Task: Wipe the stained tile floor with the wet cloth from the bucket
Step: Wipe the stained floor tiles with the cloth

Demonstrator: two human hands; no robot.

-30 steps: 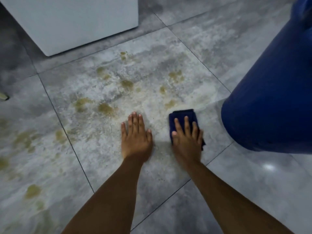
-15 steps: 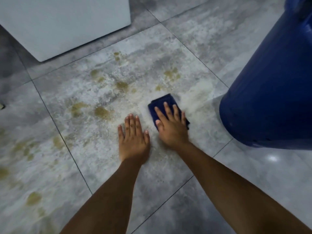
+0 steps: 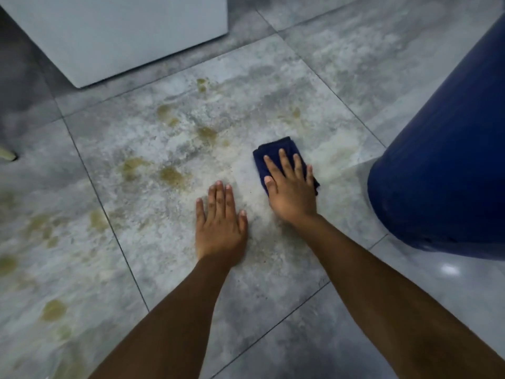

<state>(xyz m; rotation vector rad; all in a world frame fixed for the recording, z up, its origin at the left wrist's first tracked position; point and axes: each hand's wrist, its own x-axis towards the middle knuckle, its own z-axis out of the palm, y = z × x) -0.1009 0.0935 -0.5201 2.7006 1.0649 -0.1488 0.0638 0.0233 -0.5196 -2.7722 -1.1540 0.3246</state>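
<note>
Bucket [image 3: 448,165] (blue) cropped rightward; cloth [image 3: 273,154] partly under right hand [image 3: 292,192].

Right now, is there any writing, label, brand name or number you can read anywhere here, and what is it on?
None can be read.
Blue bucket: plain side, no label showing.
White cabinet: plain face, no writing.
Dark blue cloth under the right hand: no tag visible.
Tile floor: only yellowish stains, no marks that read as text.

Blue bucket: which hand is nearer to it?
Right. The right hand presses the dark cloth just left of the blue bucket; the left hand lies flat on the tile, farther left.
</note>
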